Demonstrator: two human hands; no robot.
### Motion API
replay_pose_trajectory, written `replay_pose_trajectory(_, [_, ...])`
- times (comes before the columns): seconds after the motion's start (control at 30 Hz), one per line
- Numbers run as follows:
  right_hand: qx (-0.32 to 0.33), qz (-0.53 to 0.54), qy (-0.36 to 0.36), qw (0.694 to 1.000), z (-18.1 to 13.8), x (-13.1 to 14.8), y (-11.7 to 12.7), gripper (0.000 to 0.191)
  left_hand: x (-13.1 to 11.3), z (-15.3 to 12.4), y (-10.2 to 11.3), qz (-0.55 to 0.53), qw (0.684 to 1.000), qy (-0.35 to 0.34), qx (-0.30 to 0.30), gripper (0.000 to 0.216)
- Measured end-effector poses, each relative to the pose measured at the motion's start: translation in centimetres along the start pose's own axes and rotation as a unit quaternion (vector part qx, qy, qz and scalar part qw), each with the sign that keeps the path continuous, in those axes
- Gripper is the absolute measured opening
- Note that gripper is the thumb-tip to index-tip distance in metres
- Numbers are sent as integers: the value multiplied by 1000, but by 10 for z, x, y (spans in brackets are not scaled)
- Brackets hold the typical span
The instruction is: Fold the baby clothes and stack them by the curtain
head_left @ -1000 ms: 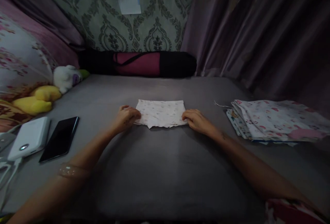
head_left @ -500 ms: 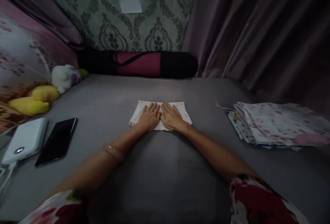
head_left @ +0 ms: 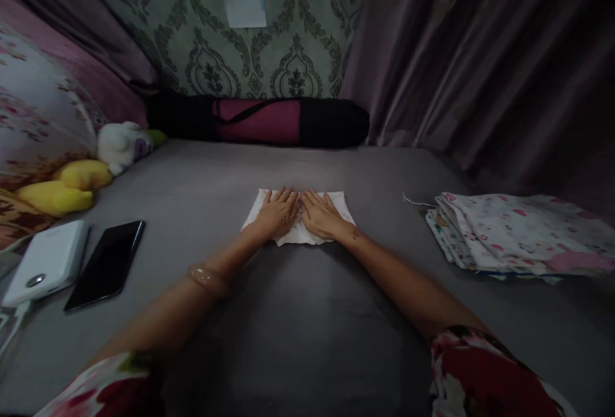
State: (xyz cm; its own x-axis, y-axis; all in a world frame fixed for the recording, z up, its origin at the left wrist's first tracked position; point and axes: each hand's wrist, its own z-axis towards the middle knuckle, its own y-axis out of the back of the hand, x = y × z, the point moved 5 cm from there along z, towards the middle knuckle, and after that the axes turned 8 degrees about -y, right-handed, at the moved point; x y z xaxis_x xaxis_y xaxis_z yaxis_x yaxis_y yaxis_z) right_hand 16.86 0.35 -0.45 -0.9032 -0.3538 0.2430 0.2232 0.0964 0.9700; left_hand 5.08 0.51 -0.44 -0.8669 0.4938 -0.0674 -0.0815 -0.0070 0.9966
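Observation:
A white folded cloth (head_left: pixel 344 207) with a faint print lies on the grey bedsheet (head_left: pixel 298 340) in the middle of the head view. My left hand (head_left: pixel 279 213) rests flat on its left half, fingers stretched forward. On the right half lies my right hand (head_left: pixel 319 213), also flat with its fingers out. The two hands nearly meet at the index fingers. Between them the fabric looks slightly wrinkled. Much of the cloth is hidden under my palms.
At the right is a stack of folded printed cloths (head_left: pixel 519 231). A black phone (head_left: pixel 106 264) and a white power bank (head_left: pixel 50 260) lie at the left, with plush toys (head_left: pixel 55 198) behind. A black and maroon roll bag (head_left: pixel 259 121) lies along the wall.
My left hand has shifted slightly left, and the cloth's near edge looks more uneven. Both hands remain flat on the cloth.

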Motion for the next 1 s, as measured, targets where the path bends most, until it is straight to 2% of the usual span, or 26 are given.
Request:
replay_pose_trajectory(0.1, [-20,0,16,1000,2,3,-2,59,5,1,-5,14,1000,11,-19,55])
replay_pose_trajectory(0.27, [-7,0,18,1000,4,5,-12,60,8,3,-18,-3,1000,26,9,58])
replay_pose_trajectory(0.47, [25,-2,14,1000,4,4,-5,60,5,1,-6,-16,999,35,27,56])
replay_pose_trajectory(0.57, [-4,-9,3,1000,2,-2,2,60,5,-3,-1,-7,999,34,8,58])
replay_pose_trajectory(0.63, [-28,-16,-15,999,0,-7,3,59,6,-5,-2,3,1000,30,-5,58])
replay_pose_trajectory(0.73, [-14,-12,-37,999,-1,-13,-2,59,10,-6,-10,8,1000,30,0,58])
replay_pose_trajectory(0.87, [-13,-5,-35,999,1,-13,-7,59,12,-4,-15,-2,1000,30,7,60])
replay_pose_trajectory(1.0, [4,4,-25,1000,1,-16,-3,59,14,-4,-11,-19,999,25,25,61])
